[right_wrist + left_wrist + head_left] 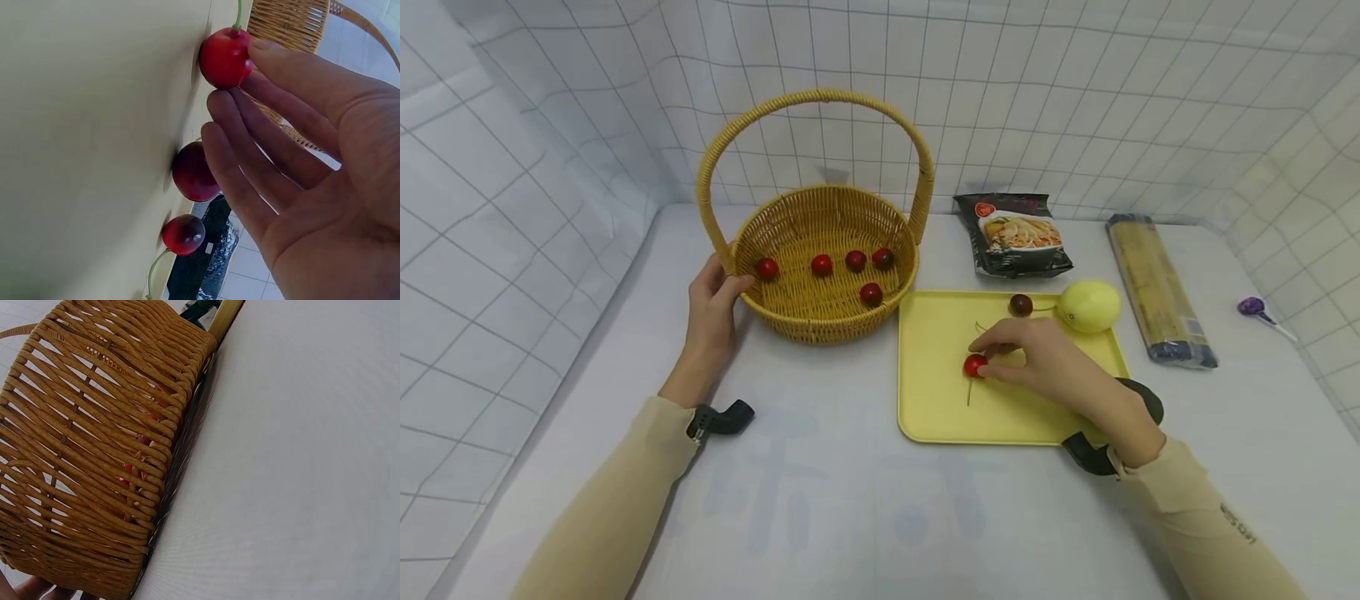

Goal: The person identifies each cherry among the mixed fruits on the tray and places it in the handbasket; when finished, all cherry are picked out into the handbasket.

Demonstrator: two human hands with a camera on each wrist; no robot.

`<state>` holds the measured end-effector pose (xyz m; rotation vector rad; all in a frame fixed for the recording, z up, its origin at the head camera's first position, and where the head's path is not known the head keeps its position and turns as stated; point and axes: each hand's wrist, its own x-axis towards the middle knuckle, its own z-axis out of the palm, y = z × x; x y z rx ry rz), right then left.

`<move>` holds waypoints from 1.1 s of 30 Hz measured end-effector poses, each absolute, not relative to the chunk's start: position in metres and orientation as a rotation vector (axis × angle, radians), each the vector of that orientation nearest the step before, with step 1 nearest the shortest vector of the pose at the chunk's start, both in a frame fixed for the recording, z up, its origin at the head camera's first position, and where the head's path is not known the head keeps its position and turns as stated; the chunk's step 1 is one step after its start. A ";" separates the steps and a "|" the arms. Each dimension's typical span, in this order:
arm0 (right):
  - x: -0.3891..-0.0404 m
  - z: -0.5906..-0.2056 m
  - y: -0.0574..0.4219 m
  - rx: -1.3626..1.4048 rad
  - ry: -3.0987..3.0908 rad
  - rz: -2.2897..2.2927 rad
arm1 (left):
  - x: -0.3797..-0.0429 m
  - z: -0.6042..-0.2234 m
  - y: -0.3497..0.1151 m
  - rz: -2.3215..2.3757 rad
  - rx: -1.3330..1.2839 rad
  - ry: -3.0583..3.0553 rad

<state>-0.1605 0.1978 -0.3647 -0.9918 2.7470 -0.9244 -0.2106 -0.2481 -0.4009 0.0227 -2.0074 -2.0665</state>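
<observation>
My left hand [712, 310] grips the left rim of a wicker basket [820, 331], thumb over the edge beside the handle's foot. Several red and dark cherries [822, 265] lie inside it. In the left wrist view the basket's woven side [81, 444] fills the left, with fingertips at the bottom corner. My right hand [1037, 354] pinches a bright red cherry [225, 57] by its side, over the yellow tray [936, 421]; its green stem points away from the fingers. A dark red cherry [195, 172] is close by the other fingertips, hidden under the hand in the head view.
Another dark cherry [1021, 305] with a stem lies at the tray's back, beside a yellow lemon [1090, 306]. Behind the tray is a black noodle packet [1018, 236]. A pack of dry noodles [1159, 287] and a purple lollipop [1252, 307] lie to the right.
</observation>
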 end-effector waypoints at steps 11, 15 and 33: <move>-0.158 -0.368 0.195 -0.956 2.671 -0.877 | -0.211 -0.402 -0.247 -2.076 0.017 -1.996; -0.158 -0.369 0.194 -0.968 2.678 -0.878 | -0.210 -0.401 -0.247 -2.068 0.016 -2.000; -0.162 -0.363 0.189 -1.009 2.692 -0.871 | -0.211 -0.401 -0.247 -2.063 0.004 -1.983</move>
